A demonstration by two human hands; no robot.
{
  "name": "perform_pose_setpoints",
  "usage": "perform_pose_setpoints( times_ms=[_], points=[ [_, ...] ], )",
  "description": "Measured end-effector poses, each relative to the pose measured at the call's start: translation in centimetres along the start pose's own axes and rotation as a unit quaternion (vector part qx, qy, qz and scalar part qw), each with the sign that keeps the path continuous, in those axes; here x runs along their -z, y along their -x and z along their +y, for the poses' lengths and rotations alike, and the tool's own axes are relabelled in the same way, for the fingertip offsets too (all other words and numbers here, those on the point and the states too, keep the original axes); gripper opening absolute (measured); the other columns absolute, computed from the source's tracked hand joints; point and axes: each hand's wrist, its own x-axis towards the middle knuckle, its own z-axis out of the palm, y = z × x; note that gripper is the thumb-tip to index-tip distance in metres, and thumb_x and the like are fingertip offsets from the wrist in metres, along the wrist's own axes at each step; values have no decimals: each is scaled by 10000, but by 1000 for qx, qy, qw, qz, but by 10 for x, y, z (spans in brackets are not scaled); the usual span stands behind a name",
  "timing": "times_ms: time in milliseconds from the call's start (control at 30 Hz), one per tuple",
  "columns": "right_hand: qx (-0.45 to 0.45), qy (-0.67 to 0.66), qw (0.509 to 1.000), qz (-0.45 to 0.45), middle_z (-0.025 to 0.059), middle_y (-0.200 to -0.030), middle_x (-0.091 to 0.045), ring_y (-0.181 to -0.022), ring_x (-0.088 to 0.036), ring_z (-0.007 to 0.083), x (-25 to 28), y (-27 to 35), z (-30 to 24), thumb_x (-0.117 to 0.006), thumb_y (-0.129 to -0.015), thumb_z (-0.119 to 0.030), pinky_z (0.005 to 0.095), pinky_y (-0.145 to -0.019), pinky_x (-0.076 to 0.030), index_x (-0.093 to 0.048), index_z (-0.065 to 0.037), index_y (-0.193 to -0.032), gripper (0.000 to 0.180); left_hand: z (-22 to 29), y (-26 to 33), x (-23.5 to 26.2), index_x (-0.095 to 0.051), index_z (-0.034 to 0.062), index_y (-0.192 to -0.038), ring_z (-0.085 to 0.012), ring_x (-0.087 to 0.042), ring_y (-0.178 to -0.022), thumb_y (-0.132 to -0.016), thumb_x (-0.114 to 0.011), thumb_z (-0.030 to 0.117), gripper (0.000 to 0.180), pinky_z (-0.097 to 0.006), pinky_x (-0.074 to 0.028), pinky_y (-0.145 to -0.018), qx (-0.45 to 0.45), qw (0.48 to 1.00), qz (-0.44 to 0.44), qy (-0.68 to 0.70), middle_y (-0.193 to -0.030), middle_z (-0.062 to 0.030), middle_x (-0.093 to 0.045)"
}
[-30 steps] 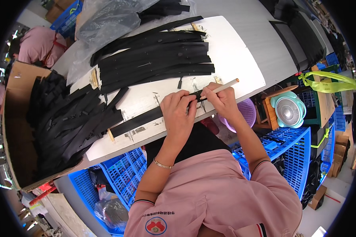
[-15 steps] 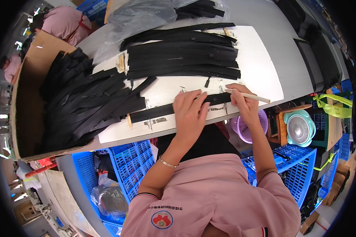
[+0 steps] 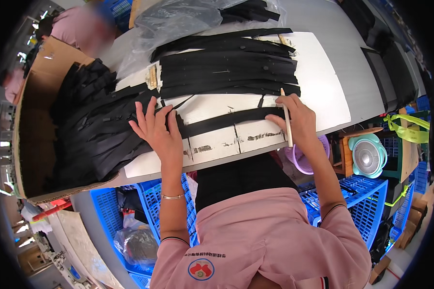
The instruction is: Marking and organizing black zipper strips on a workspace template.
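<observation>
A long black strip (image 3: 226, 121) lies flat across a white board (image 3: 323, 91) on the table. My left hand (image 3: 156, 127) presses with spread fingers on the strip's left end. My right hand (image 3: 294, 118) rests on the strip's right end and grips a thin wooden stick (image 3: 287, 126) that points toward me. Behind the strip, a neat stack of black strips (image 3: 226, 72) covers the board's far part.
A heap of black strips (image 3: 91, 130) fills an open cardboard box (image 3: 31, 82) at left. Clear plastic bags (image 3: 178, 19) lie at the back. Blue crates (image 3: 152, 197), a small fan (image 3: 366, 154) and a purple basket (image 3: 301, 161) stand under the table. Another person (image 3: 77, 29) is at far left.
My left hand has slid left along the strip to its left end. The right hand has shifted right, and the stick now points toward me instead of lying along the strip.
</observation>
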Motion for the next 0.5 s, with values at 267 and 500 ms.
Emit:
perform_pose_setpoints(
  times_ms=[267,500],
  points=[
    [-75,79,993,50,64,-994,-692,-677,-700,264,-19,-35,31,-819,-903,-294,360,-590,-565,-652,-90,-1083,319,21,6,7,-719,61,-1034,-256,-684,-979,-977,-693,61,63,-405,-461,-990,-47,985,12,163,-1035,-65,-748],
    [-98,58,990,88,79,-963,-701,-715,-709,269,-21,-32,21,-785,-924,-181,347,-621,-554,-656,-85,-1090,231,60,25,-1,-765,61,-989,-248,-679,-908,-885,-781,55,105,-352,-509,-835,-116,955,-123,244,-1012,-71,-752]
  ],
)
